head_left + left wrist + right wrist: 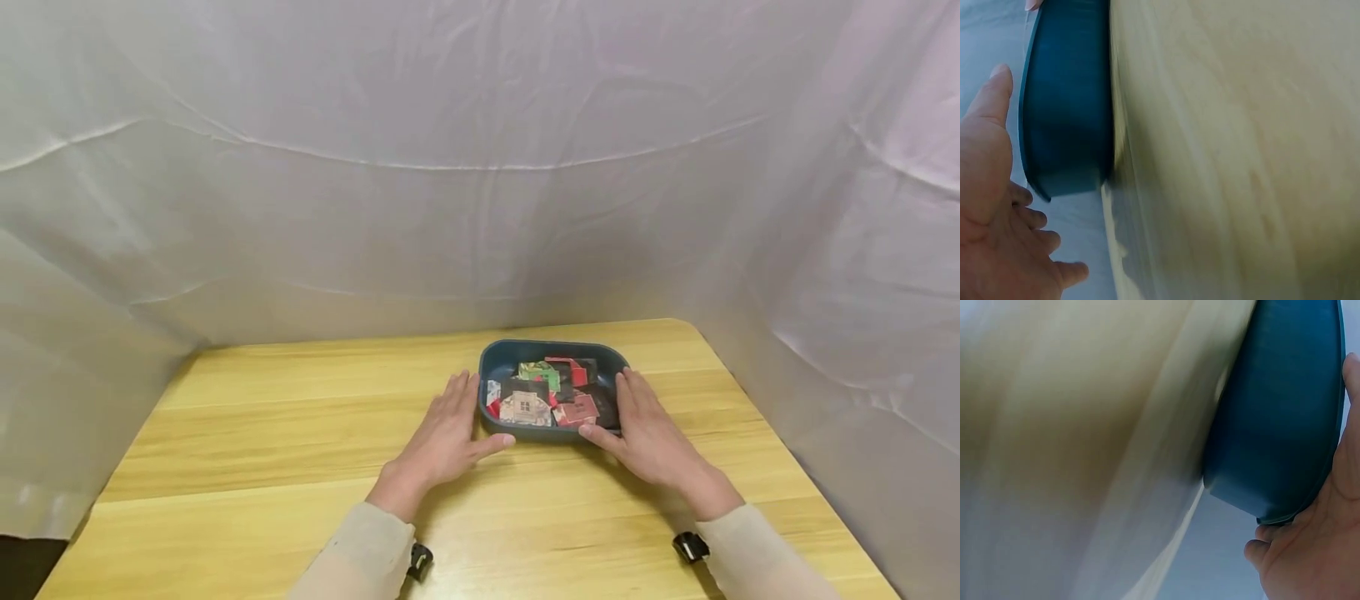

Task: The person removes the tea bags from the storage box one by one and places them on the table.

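A dark teal tray with rounded corners (pixel 551 343) sits toward the back of the table, holding several flat printed packets (pixel 525 408) in black, cream, green and red. Along its left side lies my left hand (pixel 442 437), fingers straight and thumb stretched across near the front left corner. My right hand (pixel 651 437) rests against the opposite side, fingers extended along the wall and thumb at the front right rim. The left wrist view shows the tray's outer wall (pixel 1066 94) beside the spread fingers. In the right wrist view the palm (pixel 1322 556) meets the tray's corner.
The light wooden table (pixel 300 433) has its back edge just behind the tray. Pale grey fabric (pixel 360 208) hangs behind and on both sides. A black device (pixel 691 547) is strapped at the right wrist, and another (pixel 420 562) at the left.
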{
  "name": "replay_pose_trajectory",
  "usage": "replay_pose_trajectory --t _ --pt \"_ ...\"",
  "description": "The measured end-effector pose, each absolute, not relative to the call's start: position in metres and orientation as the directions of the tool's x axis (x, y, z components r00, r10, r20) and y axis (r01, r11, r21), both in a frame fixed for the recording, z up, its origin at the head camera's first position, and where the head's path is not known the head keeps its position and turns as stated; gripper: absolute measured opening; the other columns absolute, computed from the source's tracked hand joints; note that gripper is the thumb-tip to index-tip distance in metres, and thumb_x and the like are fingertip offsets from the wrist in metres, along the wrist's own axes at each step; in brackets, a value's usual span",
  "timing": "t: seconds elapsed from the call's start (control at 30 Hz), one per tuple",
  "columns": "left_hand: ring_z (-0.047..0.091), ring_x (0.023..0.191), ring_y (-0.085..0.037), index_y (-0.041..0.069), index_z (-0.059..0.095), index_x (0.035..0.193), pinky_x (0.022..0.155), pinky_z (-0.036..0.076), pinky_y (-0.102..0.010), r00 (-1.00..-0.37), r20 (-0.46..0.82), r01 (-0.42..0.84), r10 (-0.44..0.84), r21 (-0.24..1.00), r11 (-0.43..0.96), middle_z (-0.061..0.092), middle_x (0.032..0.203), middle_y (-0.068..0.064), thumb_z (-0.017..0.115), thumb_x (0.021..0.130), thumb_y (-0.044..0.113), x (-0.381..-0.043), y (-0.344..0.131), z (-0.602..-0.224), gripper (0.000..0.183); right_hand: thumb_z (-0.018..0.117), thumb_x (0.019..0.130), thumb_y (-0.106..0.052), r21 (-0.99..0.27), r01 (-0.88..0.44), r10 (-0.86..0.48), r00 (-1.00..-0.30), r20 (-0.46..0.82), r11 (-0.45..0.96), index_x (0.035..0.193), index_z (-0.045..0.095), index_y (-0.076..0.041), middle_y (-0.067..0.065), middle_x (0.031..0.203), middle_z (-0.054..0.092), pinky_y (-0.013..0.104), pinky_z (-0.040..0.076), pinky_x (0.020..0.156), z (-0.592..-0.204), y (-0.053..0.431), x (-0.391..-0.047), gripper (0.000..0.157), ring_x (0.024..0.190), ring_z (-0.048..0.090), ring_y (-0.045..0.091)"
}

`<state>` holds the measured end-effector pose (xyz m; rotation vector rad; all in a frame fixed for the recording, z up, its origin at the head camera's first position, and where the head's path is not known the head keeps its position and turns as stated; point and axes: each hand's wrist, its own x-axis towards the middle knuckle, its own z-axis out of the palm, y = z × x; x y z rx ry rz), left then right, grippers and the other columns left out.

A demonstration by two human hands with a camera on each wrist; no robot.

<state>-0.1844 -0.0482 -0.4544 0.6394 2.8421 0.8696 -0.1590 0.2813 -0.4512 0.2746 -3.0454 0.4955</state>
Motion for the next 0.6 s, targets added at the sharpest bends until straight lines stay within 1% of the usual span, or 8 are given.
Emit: replay_pose_trajectory --t 0.17,0.27,0.37,0.43,0.6 --pt "0.002 0.165 -0.035 0.005 0.006 0.169 0.131 0.009 -0.062 -0.928 0.005 0.324 0.372 0.503 0.801 -0.001 0.177 -0.013 0.065 0.086 0.080 -0.181 -0.049 -0.452 0.127 0.052 0.096 -0.077 -0.315 -0.231 -0.218 -0.973 0.076 0.921 0.163 0.013 0.012 0.033 0.172 0.009 0.064 0.026 0.126 -0.452 0.265 -0.156 0.117 0.159 0.014 0.050" --pt "0.001 0.164 -0.036 0.004 0.005 0.169 0.129 0.009 -0.065 -0.942 0.005 0.300 0.335 0.463 0.834 -0.001 0.177 -0.015 0.066 0.083 0.082 -0.178 -0.051 -0.451 0.131 0.051 0.096 -0.078 -0.315 -0.255 -0.244 -0.967 0.075 0.914 0.164 0.013 0.011 0.032 0.173 0.010 0.063 0.027 0.126 -0.453 0.257 -0.156 0.118 0.159 0.015 0.050" --pt "0.002 0.164 -0.037 0.002 0.006 0.169 0.128 0.010 -0.068 -0.952 0.017 0.283 0.307 0.438 0.853 0.003 0.177 -0.018 0.066 0.082 0.083 -0.176 -0.053 -0.452 0.132 0.051 0.095 -0.079 -0.309 -0.266 -0.257 -0.964 0.068 0.913 0.164 0.012 0.010 0.031 0.173 0.009 0.063 0.026 0.126 -0.453 0.255 -0.157 0.120 0.159 0.016 0.049" --pt "0.003 0.164 -0.038 0.002 0.007 0.169 0.128 0.011 -0.069 -0.956 0.017 0.273 0.294 0.428 0.862 0.003 0.176 -0.019 0.066 0.082 0.083 -0.176 -0.052 -0.453 0.133 0.051 0.093 -0.082 -0.290 -0.267 -0.260 -0.964 0.063 0.919 0.164 0.012 0.010 0.031 0.173 0.008 0.062 0.025 0.127 -0.452 0.255 -0.159 0.123 0.159 0.016 0.049" --pt "0.005 0.164 -0.039 0.002 0.006 0.169 0.127 0.013 -0.069 -0.957 0.016 0.270 0.289 0.405 0.873 0.002 0.176 -0.019 0.061 0.082 0.087 -0.178 -0.048 -0.456 0.134 0.056 0.088 -0.085 -0.211 -0.251 -0.243 -0.968 0.062 0.945 0.163 0.014 0.013 0.035 0.170 0.017 0.069 0.021 0.125 -0.447 0.265 -0.164 0.130 0.156 0.024 0.053"
